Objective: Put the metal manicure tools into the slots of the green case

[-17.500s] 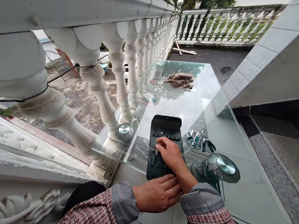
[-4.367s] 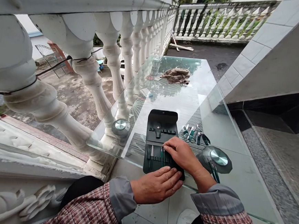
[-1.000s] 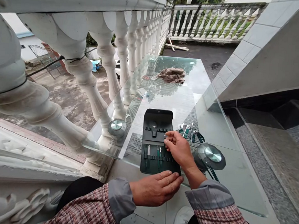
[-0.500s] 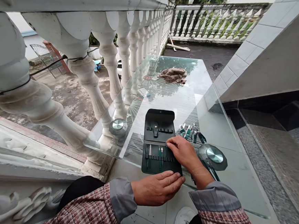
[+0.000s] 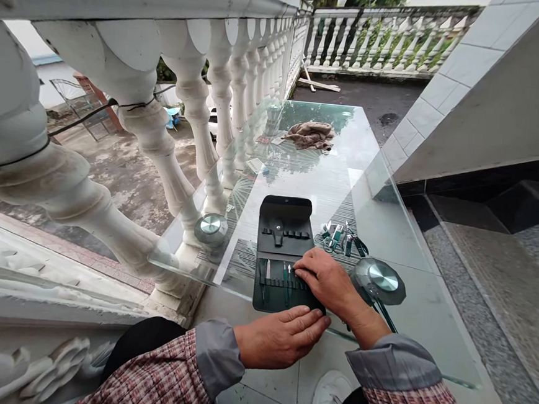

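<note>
An open black tool case (image 5: 284,215) lies on the near end of a glass table (image 5: 332,176). Slim tools (image 5: 268,270) stand in the elastic loops of its lower half. My right hand (image 5: 326,281) rests on that lower half, its fingers curled at the loop band over a small metal tool that is mostly hidden. My left hand (image 5: 282,337) lies flat on the near edge of the case, fingers stretched and together, holding nothing. A little heap of loose green-handled tools (image 5: 339,237) lies just right of the case.
Round metal table fittings sit at the left (image 5: 210,225) and right (image 5: 380,277) near corners. A crumpled brown cloth (image 5: 312,135) lies at the far end. A white balustrade (image 5: 184,96) runs close along the left. A tiled wall (image 5: 446,85) rises at right.
My right hand, raised with a small tool a second ago, has come down onto the lower loops of the case. My left hand has stayed on the near edge.
</note>
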{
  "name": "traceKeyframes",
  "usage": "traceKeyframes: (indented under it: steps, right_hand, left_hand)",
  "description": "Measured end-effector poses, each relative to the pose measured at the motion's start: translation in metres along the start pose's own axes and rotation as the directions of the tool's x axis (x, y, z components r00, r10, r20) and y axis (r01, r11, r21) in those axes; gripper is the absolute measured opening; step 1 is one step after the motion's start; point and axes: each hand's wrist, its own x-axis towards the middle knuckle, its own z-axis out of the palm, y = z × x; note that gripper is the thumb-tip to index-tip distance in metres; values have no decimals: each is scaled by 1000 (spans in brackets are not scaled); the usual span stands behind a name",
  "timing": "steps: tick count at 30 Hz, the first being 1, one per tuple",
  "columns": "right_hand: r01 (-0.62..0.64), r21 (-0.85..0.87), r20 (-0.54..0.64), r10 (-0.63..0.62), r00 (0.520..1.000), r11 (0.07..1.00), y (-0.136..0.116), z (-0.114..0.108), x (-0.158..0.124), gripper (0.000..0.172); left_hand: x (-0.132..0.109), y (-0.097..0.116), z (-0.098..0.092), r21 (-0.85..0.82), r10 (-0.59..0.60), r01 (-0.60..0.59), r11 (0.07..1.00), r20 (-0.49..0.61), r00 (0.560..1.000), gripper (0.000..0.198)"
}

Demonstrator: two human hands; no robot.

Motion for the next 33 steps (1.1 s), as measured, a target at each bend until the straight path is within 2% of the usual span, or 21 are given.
traceKeyframes:
  steps: [3,6,8,11,14,17,22,28,33]
  right_hand:
    - [-42,35,-77,45,996,998,1,-8,-3,19]
    - [-127,63,-206,137,969,990,8,-27,-10,23]
    - [-208,72,-292,220,931,975,15,-43,-19,25]
    - [-359,98,-403,367,839,928,27,-66,-37,29]
    - [-478,114,-407,480,777,871,36,-79,-57,29]
    - [-542,43,-347,521,780,839,44,-82,-75,25]
    - [-585,-125,-322,525,788,802,54,-83,-91,22]
    - [-572,-155,-296,514,805,805,48,-88,-92,20]
    - [-540,-150,-262,493,829,828,35,-83,-84,16]
  left_hand:
    - [0,0,0,5,9,-10,1000,12,1000,40]
    - [-1,-1,-2,24,13,-13,1000,18,1000,39]
    - [-2,-2,-4,38,10,-10,999,7,1000,39]
    - [-3,-2,-7,48,37,-35,998,-51,998,40]
    - [-1,-1,-9,43,79,-76,996,-81,994,40]
    - [2,3,-7,31,76,-75,997,-55,996,38]
    - [3,11,-5,46,80,-78,996,-38,996,38]
    - [3,15,-11,72,26,-24,997,-20,999,39]
    - [6,14,-14,96,0,0,995,2,1000,39]
